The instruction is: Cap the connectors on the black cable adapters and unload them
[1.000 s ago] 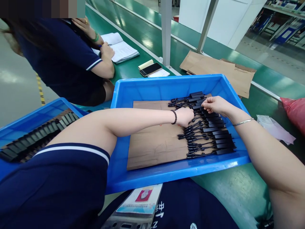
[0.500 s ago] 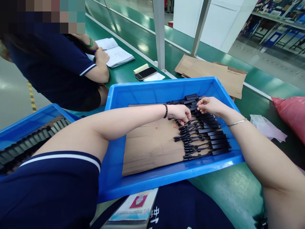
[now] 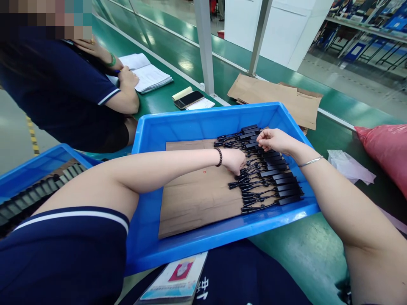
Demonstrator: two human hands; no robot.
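Observation:
A row of black box-shaped modules with short black cables [image 3: 280, 174] lies on a cardboard sheet [image 3: 193, 199] inside a blue bin [image 3: 203, 250]. Over the cable ends, at the sheet's right part, is my left hand [image 3: 234, 161]; its fingers are curled downward and closed, and what they hold is hidden. My right hand [image 3: 274, 140] hovers at the upper modules with thumb and fingers pinched together. Anything in that pinch is too small to make out. A tiny red ring [image 3: 204, 172] rests on the cardboard, left of my left hand.
Another blue bin [image 3: 68, 154] with a row of modules stands at left. A co-worker [image 3: 63, 84] sits beyond it, near open papers [image 3: 151, 76] and a phone [image 3: 189, 100]. Flat cardboard [image 3: 273, 95] lies behind the bin, a red bag [image 3: 386, 148] at right.
My left hand has moved a little toward me and left, now covering most of the red rings. My right hand stays pinched at nearly the same place. The view has shifted slightly.

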